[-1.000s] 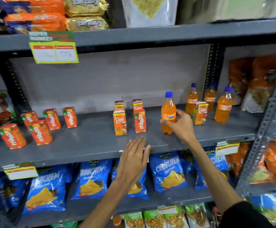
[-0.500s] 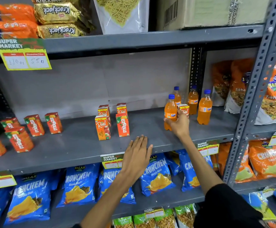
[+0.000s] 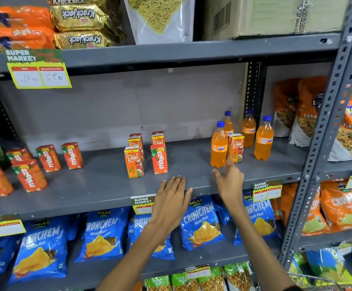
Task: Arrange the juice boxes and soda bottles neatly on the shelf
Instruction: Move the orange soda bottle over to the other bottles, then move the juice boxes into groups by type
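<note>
Several orange Fanta bottles stand at the right of the grey middle shelf [image 3: 99, 185]; the front bottle [image 3: 218, 147] is nearest me. A Real juice box [image 3: 236, 148] stands among them. My right hand [image 3: 229, 181] hovers open just below the front bottle, fingers apart, touching nothing. My left hand [image 3: 171, 198] rests flat and open on the shelf's front edge. Mid-shelf stand Real boxes [image 3: 133, 162] and a Maaza box [image 3: 159, 159]. Several Maaza boxes [image 3: 29, 175] sit at the left, some tilted.
Blue Crunchem snack bags [image 3: 202, 225] fill the shelf below. Orange Balaji bags [image 3: 305, 114] stand right of the bottles, behind a perforated steel upright [image 3: 326, 131]. Biscuit packs and a cardboard carton [image 3: 275, 15] sit on the top shelf. Price tags hang from shelf edges.
My right hand has let go of the front Fanta bottle and drawn back, fingers spread. The bottle now stands beside the other bottles. My left hand stays on the shelf edge.
</note>
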`<state>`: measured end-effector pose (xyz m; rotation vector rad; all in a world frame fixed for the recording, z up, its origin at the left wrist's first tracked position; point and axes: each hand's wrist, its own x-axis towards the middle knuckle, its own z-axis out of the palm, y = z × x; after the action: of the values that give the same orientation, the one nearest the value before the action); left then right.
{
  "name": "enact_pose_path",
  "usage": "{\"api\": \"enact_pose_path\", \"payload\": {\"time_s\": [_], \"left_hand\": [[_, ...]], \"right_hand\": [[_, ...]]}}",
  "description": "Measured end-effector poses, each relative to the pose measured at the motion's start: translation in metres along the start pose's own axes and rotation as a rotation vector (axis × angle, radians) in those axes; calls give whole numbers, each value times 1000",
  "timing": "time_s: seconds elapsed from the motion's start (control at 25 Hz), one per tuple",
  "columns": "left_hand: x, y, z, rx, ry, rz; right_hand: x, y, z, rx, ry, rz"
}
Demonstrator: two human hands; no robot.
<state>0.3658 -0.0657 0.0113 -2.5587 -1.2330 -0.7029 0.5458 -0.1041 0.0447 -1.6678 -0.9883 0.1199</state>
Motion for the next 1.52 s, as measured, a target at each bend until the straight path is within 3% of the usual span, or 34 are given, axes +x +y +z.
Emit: {"api": "enact_pose_path", "payload": {"time_s": [0.12, 0.52, 0.88, 1.12, 1.32, 1.52], "left_hand": [[-14, -24, -5, 26, 15, -39], [-55, -93, -22, 73, 27, -165], [-64, -105, -23, 31, 43, -133], [-102, -162, -39, 43, 99, -200], [-138, -232, -64, 64, 117, -266], [-159, -309, -83, 82, 77, -258]], "right_hand": [[-26, -15, 23, 33, -32, -42], [21, -66, 128, 282, -568, 108], [5, -67, 114, 333, -503, 95], [-44, -93, 111, 448, -643, 55], [-75, -154, 177, 503, -731, -42], [-106, -210, 267, 501, -728, -9]]}}
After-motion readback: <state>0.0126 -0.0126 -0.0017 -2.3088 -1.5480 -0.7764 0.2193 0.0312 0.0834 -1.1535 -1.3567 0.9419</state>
